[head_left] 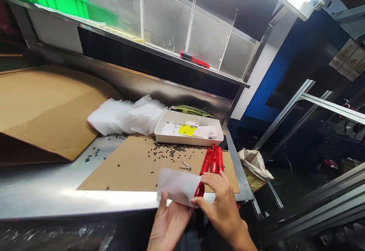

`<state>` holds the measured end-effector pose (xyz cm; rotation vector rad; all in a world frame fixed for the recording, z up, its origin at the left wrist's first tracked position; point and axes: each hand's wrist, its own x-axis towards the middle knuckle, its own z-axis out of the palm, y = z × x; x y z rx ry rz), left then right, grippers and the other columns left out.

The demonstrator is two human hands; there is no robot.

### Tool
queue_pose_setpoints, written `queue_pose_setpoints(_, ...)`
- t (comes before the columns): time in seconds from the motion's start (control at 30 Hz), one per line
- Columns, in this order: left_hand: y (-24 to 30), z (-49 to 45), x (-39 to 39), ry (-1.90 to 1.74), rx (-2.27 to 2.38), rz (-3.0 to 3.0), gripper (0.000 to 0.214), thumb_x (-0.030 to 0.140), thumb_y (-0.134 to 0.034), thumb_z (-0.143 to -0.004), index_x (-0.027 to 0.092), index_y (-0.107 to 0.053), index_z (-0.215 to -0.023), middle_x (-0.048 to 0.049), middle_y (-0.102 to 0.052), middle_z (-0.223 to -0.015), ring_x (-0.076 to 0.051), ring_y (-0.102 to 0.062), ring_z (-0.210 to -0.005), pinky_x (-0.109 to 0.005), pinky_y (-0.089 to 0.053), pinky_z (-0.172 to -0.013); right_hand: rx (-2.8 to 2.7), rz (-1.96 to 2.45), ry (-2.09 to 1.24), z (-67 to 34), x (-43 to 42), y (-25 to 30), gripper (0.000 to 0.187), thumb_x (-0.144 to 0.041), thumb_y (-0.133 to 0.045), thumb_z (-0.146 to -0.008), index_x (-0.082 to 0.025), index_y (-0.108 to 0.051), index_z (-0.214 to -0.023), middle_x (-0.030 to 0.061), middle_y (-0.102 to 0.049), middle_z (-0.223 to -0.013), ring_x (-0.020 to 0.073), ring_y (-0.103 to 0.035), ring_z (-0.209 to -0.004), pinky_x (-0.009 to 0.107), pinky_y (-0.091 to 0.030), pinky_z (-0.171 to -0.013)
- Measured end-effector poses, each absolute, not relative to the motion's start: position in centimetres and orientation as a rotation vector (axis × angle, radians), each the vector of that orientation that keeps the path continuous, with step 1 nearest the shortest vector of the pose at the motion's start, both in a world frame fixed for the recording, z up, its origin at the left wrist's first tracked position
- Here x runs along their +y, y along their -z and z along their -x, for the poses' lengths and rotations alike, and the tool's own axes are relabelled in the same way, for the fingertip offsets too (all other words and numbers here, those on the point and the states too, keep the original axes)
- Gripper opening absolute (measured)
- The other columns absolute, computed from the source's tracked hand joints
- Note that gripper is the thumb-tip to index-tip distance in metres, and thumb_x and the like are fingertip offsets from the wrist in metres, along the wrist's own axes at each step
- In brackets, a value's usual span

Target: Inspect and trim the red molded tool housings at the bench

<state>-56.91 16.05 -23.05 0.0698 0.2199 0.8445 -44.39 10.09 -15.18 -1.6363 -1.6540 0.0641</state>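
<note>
A white translucent sleeve (177, 184) is held over the bench's front edge, with a red part (199, 189) showing at its right end. My left hand (170, 220) holds the sleeve from below, thumb on its near side. With thumb and fingers, my right hand (218, 199) grips the red part at the sleeve's opening. Just beyond that hand, several red cylindrical pieces (213, 159) with dark markings lie side by side on a cardboard sheet (125, 171). Near them is a small metal tool (186, 166). Many tiny black pieces (171, 150) are scattered over the cardboard.
A white tray (188, 141) with papers and a yellow label stands at the back of the bench. Left of it lie stacked white sleeves (128, 116) and a large cardboard box (51, 106). A red-and-black marker-like item (194, 59) rests on the shelf. A paper bag (255, 167) stands right.
</note>
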Motion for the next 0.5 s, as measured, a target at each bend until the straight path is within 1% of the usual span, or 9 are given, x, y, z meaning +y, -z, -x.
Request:
queue_pose_setpoints(0.07, 22.5, 57.1, 15.9, -0.84, 0.211, 0.023, 0.031, 0.042, -0.07, -0.087, 0.014, -0.074, -0.099, -0.016, -0.074, -0.111, -0.02, -0.069, -0.101, -0.025, -0.057, -0.082, -1.734, 1.645, -0.084, 44.8, 10.6, 14.4, 0.032, -0.023, -0.082, -0.074, -0.021, -0.071, -0.104, 0.0089, -0.074, -0.112, 0.0286, -0.068, -0.108, 0.06, -0.035, -0.113)
queue_pose_setpoints(0.1, 22.2, 57.1, 15.8, -0.845, 0.213, 0.061, 0.036, 0.041, -0.055, -0.096, 0.01, -0.073, -0.099, -0.0188, -0.074, -0.107, -0.02, -0.07, -0.098, -0.026, -0.057, -0.082, -1.763, 1.652, -0.101, 45.0, 10.7, 14.0, 0.031, -0.023, -0.081, -0.076, -0.022, -0.072, -0.105, 0.0092, -0.074, -0.114, 0.0289, -0.068, -0.11, 0.061, -0.034, -0.114)
queue_pose_setpoints(0.17, 21.6, 57.0, 15.4, -0.853, 0.223, 0.114, 0.051, 0.037, -0.031, -0.104, 0.005, -0.07, -0.101, -0.0212, -0.074, -0.103, -0.02, -0.071, -0.093, -0.028, -0.058, -0.082, -1.804, 1.655, -0.119, 45.4, 10.8, 13.2, 0.024, -0.023, -0.076, -0.081, -0.022, -0.073, -0.105, 0.0095, -0.073, -0.116, 0.0288, -0.067, -0.112, 0.062, -0.031, -0.116)
queue_pose_setpoints(0.2, 21.3, 57.0, 15.1, -0.849, 0.229, 0.129, 0.054, 0.036, -0.026, -0.105, 0.004, -0.069, -0.102, -0.0211, -0.074, -0.102, -0.019, -0.071, -0.091, -0.028, -0.058, -0.082, -1.821, 1.642, -0.11, 45.6, 10.7, 12.8, 0.022, -0.023, -0.072, -0.084, -0.022, -0.073, -0.106, 0.0098, -0.073, -0.116, 0.0287, -0.067, -0.113, 0.062, -0.031, -0.116)
queue_pose_setpoints(0.27, 20.7, 57.3, 14.5, -0.83, 0.25, 0.148, 0.048, 0.035, -0.032, -0.105, 0.005, -0.069, -0.101, -0.0175, -0.075, -0.098, -0.018, -0.071, -0.089, -0.027, -0.057, -0.081, -1.902, 1.559, -0.068, 45.5, 10.2, 12.4, 0.023, -0.027, -0.066, -0.089, -0.022, -0.072, -0.11, 0.0098, -0.073, -0.118, 0.0289, -0.066, -0.116, 0.058, -0.036, -0.115)
queue_pose_setpoints(0.33, 20.3, 57.9, 13.6, -0.816, 0.295, 0.149, 0.031, 0.031, -0.051, -0.1, 0.007, -0.07, -0.095, -0.0118, -0.076, -0.087, -0.016, -0.071, -0.079, -0.024, -0.056, -0.077, -2.104, 1.384, -0.05, 44.7, 9.2, 12.5, 0.03, -0.035, -0.066, -0.09, -0.023, -0.07, -0.117, 0.008, -0.072, -0.121, 0.0284, -0.064, -0.121, 0.051, -0.044, -0.113)
queue_pose_setpoints(0.4, 20.3, 59.0, 12.4, -0.846, 0.365, 0.13, 0.018, 0.025, -0.07, -0.089, 0.008, -0.071, -0.093, -0.009, -0.074, -0.079, -0.017, -0.069, -0.07, -0.025, -0.056, -0.07, -2.343, 1.16, -0.077, 42.9, 8.2, 13.7, 0.037, -0.041, -0.069, -0.088, -0.028, -0.068, -0.122, 0.0044, -0.071, -0.124, 0.0272, -0.062, -0.124, 0.042, -0.048, -0.11)
queue_pose_setpoints(0.47, 20.9, 60.8, 11.3, -0.944, 0.456, 0.099, 0.028, 0.018, -0.082, -0.077, 0.006, -0.07, -0.1, -0.0108, -0.075, -0.082, -0.021, -0.069, -0.068, -0.029, -0.056, -0.066, -2.404, 1.063, -0.127, 40.7, 7.8, 16.1, 0.036, -0.041, -0.068, -0.089, -0.035, -0.068, -0.125, 0.002, -0.069, -0.128, 0.0263, -0.061, -0.125, 0.036, -0.051, -0.106)
queue_pose_setpoints(0.5, 21.4, 62.0, 11.0, -1.014, 0.513, 0.092, 0.034, 0.014, -0.084, -0.073, 0.006, -0.07, -0.103, -0.0122, -0.075, -0.085, -0.023, -0.07, -0.071, -0.03, -0.057, -0.065, -2.298, 1.161, -0.178, 39.7, 8.0, 17.8, 0.031, -0.042, -0.062, -0.093, -0.037, -0.069, -0.122, 0.0019, -0.069, -0.128, 0.0262, -0.062, -0.123, 0.035, -0.052, -0.106)
